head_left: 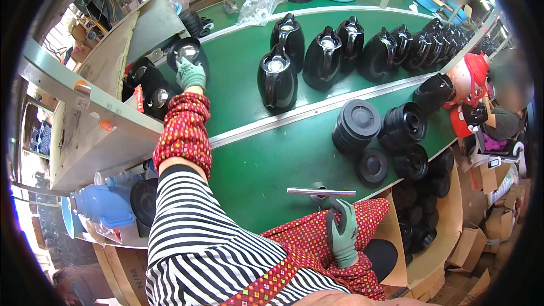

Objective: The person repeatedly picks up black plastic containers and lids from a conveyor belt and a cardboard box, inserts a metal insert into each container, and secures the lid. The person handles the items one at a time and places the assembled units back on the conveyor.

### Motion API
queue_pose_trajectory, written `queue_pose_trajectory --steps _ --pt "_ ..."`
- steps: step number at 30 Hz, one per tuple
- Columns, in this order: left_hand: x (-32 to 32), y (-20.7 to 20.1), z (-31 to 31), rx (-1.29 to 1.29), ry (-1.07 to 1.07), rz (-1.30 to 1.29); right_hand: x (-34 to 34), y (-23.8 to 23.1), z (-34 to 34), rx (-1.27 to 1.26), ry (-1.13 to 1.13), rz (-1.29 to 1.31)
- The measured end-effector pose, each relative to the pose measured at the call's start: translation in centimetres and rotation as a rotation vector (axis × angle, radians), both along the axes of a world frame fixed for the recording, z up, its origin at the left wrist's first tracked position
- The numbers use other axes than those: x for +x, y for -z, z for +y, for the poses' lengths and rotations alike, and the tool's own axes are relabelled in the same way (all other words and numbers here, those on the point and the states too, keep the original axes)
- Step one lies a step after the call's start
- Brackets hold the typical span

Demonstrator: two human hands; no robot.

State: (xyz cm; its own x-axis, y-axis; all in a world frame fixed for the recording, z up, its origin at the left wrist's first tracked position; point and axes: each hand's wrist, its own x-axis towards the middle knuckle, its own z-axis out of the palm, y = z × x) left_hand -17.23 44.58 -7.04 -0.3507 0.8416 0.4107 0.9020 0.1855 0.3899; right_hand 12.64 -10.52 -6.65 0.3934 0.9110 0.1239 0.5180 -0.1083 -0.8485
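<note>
We have both of our 2 gloved hands apart: the left hand [191, 75] lies on the top of a black jug [191, 49], though we cannot tell whether it grips; the right hand [343, 234] is loosely bent just beside a metal bar [321, 192], its hold unclear. Right of our left hand stand other jugs [277, 84]; beyond our right, black discs [361, 116]

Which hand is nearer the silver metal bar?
Right hand: just below the metal bar in the picture; the left hand is far off, upper left, at a black jug.
</note>
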Motion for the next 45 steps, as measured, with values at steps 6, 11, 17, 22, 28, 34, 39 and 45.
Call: queue_pose_trajectory --steps 6,11,17,22,28,34,39,45 --pt "1.1 -1.9 -11.4 0.139 0.276 -0.054 -0.2 0.2 -0.1 0.063 -0.073 0.013" --pt "2.8 -8.1 -25.9 0.088 0.816 -0.124 -0.4 -2.4 1.5 0.196 -0.141 0.145" --pt "4.1 -13.7 -37.5 -0.170 1.243 -0.029 -0.4 -7.4 3.5 -0.012 -0.087 0.540" --pt "7.0 -16.4 -41.6 -0.135 1.651 0.189 1.2 -11.1 2.5 -0.202 -0.257 0.956" --pt "10.4 -13.1 -39.5 -0.163 1.753 -0.576 3.9 -8.8 -5.5 0.108 -0.044 1.184" --pt "13.7 -3.1 -37.6 -1.022 1.606 -1.220 5.3 -5.2 -11.8 0.186 -0.025 1.234" --pt "14.4 0.2 -40.0 -1.279 1.635 -1.331 5.8 -6.8 -9.3 0.009 -0.189 1.227" --pt "11.3 3.7 -39.9 -1.276 1.352 -1.532 9.4 -2.5 -0.7 -0.009 -0.014 0.985"
